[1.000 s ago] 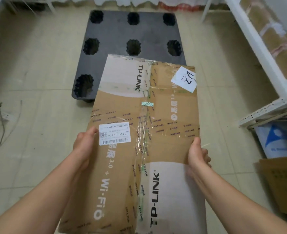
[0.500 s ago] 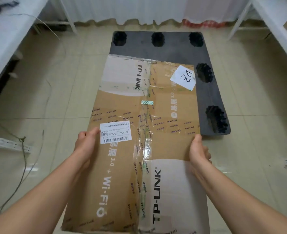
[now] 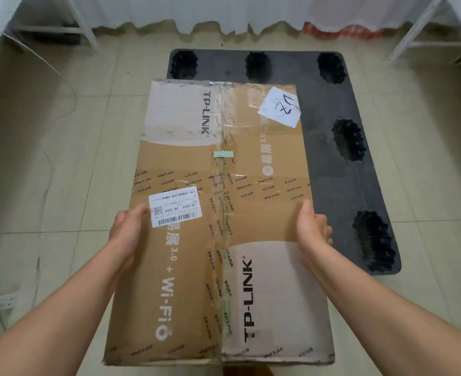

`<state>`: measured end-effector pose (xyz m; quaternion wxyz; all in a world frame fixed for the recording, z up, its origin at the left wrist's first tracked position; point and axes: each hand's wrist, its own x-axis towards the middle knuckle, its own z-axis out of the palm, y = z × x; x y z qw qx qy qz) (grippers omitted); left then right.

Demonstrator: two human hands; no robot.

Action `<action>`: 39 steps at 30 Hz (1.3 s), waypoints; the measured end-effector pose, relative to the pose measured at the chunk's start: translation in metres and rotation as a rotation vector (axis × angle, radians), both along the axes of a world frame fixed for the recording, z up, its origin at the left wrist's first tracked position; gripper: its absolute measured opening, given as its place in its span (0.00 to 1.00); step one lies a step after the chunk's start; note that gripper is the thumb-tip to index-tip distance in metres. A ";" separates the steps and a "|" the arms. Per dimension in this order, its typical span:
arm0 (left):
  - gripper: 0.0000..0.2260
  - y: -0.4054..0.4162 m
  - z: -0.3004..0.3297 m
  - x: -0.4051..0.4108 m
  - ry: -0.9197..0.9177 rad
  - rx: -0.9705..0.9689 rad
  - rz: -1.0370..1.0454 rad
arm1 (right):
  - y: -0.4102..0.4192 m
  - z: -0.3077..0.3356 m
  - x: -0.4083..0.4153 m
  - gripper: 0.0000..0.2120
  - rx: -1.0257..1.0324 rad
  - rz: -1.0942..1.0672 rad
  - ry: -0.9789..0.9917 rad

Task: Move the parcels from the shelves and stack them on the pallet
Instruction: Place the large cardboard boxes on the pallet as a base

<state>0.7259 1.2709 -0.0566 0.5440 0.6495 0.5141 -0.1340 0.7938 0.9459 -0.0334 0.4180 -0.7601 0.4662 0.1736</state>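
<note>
One cardboard parcel (image 3: 223,218) gripped at its sides by two hands, left (image 3: 126,234) and right (image 3: 312,229), above one black pallet (image 3: 332,164) showing six recesses

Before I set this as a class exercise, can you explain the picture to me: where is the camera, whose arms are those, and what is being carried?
No machine is at work here. The camera sits on a person's head and looks forward and down, so the bare arms reaching in from the bottom are the wearer's own. The left hand and right hand grip the two sides of a large taped cardboard parcel printed TP-LINK, with a barcode label and a handwritten white note stuck on top. Beyond it, on the tiled floor, lies a dark plastic pallet; no parcels show on its visible part. White shelf frames stand at the edges.
</note>
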 end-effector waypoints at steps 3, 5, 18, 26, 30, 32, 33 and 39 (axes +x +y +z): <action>0.32 0.013 -0.015 0.032 0.014 -0.028 0.020 | 0.012 -0.015 0.035 0.30 0.001 0.020 0.006; 0.33 0.023 -0.026 0.047 0.023 -0.045 0.035 | 0.021 -0.027 0.052 0.30 0.011 0.017 0.014; 0.18 0.049 -0.054 0.084 0.107 -0.054 -0.064 | 0.071 -0.060 0.066 0.28 -0.011 -0.098 0.005; 0.30 0.065 -0.031 0.127 0.108 -0.134 -0.226 | 0.085 -0.054 0.075 0.27 -0.208 -0.059 0.011; 0.39 0.067 -0.031 0.151 0.084 -0.189 -0.176 | 0.089 -0.055 0.091 0.29 -0.163 -0.101 0.025; 0.38 0.072 -0.038 0.158 0.084 -0.232 -0.140 | 0.093 -0.056 0.099 0.34 -0.141 -0.153 0.029; 0.38 0.073 -0.040 0.160 0.087 -0.244 -0.115 | 0.094 -0.057 0.103 0.35 -0.145 -0.179 0.033; 0.39 0.092 -0.054 0.165 0.101 -0.287 -0.005 | 0.107 -0.046 0.118 0.25 -0.238 -0.198 0.031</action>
